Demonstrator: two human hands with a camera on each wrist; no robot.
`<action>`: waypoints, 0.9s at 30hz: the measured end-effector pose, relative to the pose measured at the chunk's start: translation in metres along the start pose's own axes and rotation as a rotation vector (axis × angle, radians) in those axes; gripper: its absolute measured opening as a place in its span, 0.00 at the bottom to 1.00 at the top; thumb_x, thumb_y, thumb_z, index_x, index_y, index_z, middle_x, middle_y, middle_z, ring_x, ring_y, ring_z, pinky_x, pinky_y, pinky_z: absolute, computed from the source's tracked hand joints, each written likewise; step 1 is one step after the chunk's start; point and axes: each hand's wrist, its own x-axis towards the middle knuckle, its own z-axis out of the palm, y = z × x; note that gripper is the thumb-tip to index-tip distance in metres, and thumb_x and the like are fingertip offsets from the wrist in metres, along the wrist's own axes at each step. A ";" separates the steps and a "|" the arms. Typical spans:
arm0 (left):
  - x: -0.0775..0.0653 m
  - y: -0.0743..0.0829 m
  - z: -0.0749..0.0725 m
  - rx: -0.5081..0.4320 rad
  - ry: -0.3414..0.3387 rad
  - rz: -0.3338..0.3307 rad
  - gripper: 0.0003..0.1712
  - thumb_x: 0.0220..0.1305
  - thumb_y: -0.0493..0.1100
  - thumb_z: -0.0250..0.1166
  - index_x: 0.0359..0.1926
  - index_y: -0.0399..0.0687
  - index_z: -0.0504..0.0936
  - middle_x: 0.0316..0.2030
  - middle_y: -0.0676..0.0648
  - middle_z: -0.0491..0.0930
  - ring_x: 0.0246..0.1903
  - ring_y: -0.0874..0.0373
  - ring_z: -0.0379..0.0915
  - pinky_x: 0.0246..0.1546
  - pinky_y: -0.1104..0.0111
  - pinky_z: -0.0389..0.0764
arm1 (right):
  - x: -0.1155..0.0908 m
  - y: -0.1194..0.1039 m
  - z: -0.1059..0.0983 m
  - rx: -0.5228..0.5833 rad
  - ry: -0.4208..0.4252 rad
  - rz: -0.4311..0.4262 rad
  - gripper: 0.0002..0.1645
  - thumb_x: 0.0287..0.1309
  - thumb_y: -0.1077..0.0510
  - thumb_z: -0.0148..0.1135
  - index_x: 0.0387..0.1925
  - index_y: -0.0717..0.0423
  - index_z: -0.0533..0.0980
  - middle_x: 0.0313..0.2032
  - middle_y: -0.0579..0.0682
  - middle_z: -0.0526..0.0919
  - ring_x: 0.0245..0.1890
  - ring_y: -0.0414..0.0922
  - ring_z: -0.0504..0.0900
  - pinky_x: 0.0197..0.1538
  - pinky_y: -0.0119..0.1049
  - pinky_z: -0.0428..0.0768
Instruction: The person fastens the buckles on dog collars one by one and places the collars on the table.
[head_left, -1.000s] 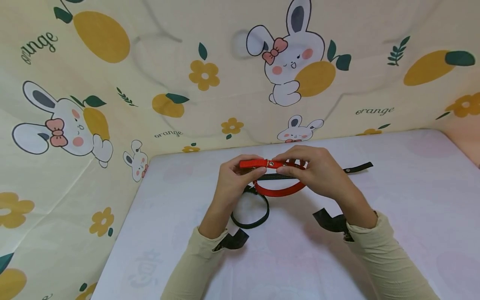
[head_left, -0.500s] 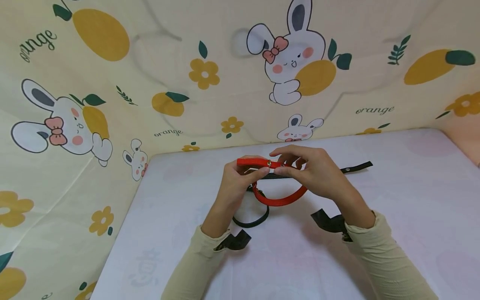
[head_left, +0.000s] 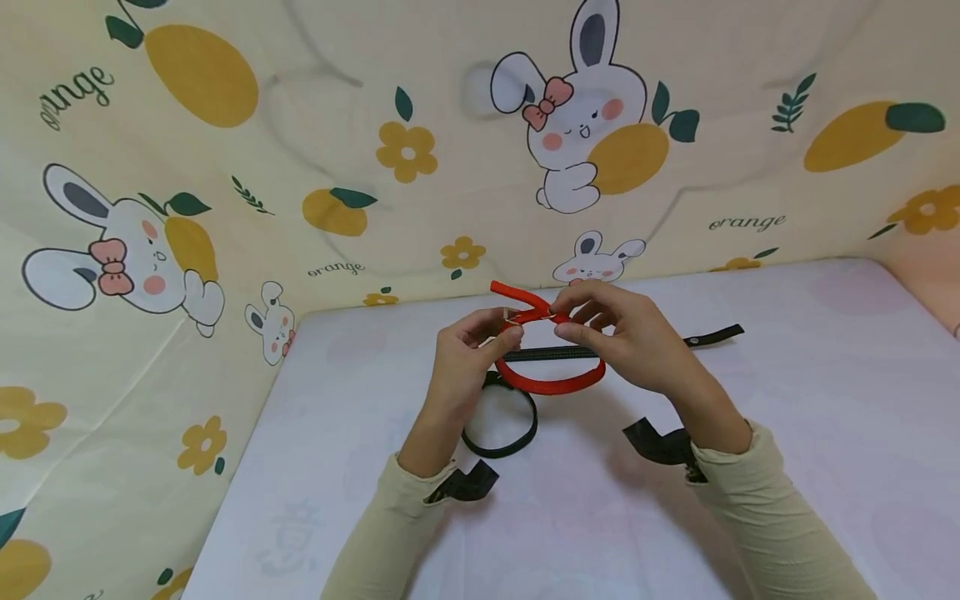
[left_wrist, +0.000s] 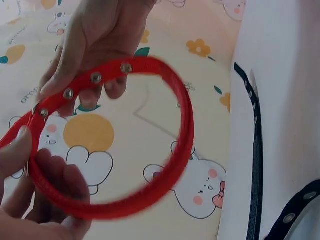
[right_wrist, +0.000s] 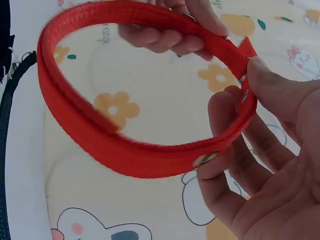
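A red pet collar (head_left: 551, 387) is held above the table, closed into a loop. Metal eyelets line its strap, seen well in the left wrist view on the collar (left_wrist: 96, 77). My left hand (head_left: 468, 354) pinches it at the buckle (head_left: 513, 317). My right hand (head_left: 633, 337) pinches the strap just right of the buckle, fingers bent. The free tail (head_left: 513, 290) sticks up and leftward past the buckle. In the right wrist view the loop (right_wrist: 135, 162) hangs between both hands, the right hand (right_wrist: 280, 165) thumb on the strap.
A black collar (head_left: 502, 452) closed in a loop lies on the white-covered table (head_left: 570, 533), below the left hand. Behind the red loop lies a straight black strap (head_left: 551, 354); its eyeleted end (head_left: 716, 337) shows right of the right hand. A patterned cloth (head_left: 420, 217) hangs behind.
The red tail lay flat along my left fingers; now it angles up away from the buckle. My left hand has shifted slightly left to the buckle. The black collars have not moved.
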 end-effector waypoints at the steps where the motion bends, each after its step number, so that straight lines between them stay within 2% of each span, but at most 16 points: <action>1: 0.000 0.000 0.001 -0.008 0.012 0.004 0.17 0.61 0.34 0.70 0.51 0.36 0.83 0.39 0.49 0.85 0.36 0.58 0.81 0.44 0.69 0.83 | 0.000 0.000 0.001 0.006 -0.004 0.013 0.12 0.63 0.55 0.67 0.47 0.49 0.78 0.46 0.46 0.83 0.45 0.45 0.84 0.47 0.34 0.81; 5: -0.002 -0.001 0.004 0.001 0.034 0.027 0.17 0.59 0.33 0.71 0.50 0.35 0.84 0.41 0.47 0.87 0.38 0.58 0.82 0.44 0.69 0.84 | 0.001 -0.002 0.005 0.011 0.002 0.054 0.09 0.66 0.51 0.64 0.43 0.49 0.77 0.42 0.46 0.83 0.44 0.46 0.83 0.46 0.41 0.80; 10: -0.004 -0.002 0.006 0.086 0.020 0.061 0.17 0.58 0.34 0.72 0.50 0.38 0.86 0.45 0.41 0.87 0.47 0.55 0.81 0.47 0.66 0.85 | 0.001 -0.005 0.008 -0.017 0.030 0.050 0.11 0.67 0.49 0.63 0.43 0.50 0.76 0.38 0.46 0.82 0.42 0.42 0.79 0.45 0.37 0.78; 15: -0.006 -0.003 0.008 0.173 -0.020 0.130 0.17 0.58 0.36 0.73 0.49 0.40 0.86 0.45 0.40 0.87 0.45 0.54 0.83 0.48 0.66 0.85 | -0.001 -0.006 0.010 -0.031 0.065 -0.028 0.18 0.65 0.52 0.65 0.55 0.47 0.79 0.46 0.44 0.85 0.43 0.39 0.77 0.44 0.34 0.76; 19: -0.008 -0.005 0.010 0.270 -0.042 0.233 0.16 0.57 0.37 0.74 0.48 0.40 0.87 0.44 0.42 0.86 0.43 0.55 0.82 0.46 0.65 0.85 | -0.001 -0.005 0.010 -0.020 0.117 -0.101 0.18 0.62 0.56 0.68 0.54 0.46 0.81 0.50 0.44 0.85 0.42 0.37 0.77 0.42 0.28 0.77; 23: -0.009 -0.007 0.012 0.384 0.026 0.313 0.14 0.55 0.39 0.75 0.44 0.43 0.89 0.41 0.46 0.84 0.44 0.57 0.78 0.44 0.63 0.84 | -0.003 -0.005 0.008 0.032 0.154 -0.123 0.18 0.60 0.60 0.69 0.52 0.49 0.83 0.49 0.48 0.86 0.43 0.34 0.80 0.42 0.23 0.80; 27: -0.009 -0.007 0.013 0.442 0.110 0.348 0.12 0.54 0.40 0.76 0.41 0.46 0.90 0.39 0.48 0.85 0.45 0.57 0.74 0.43 0.66 0.77 | -0.003 -0.006 0.007 0.079 0.168 -0.143 0.17 0.57 0.64 0.70 0.49 0.52 0.85 0.45 0.49 0.87 0.45 0.33 0.80 0.43 0.22 0.81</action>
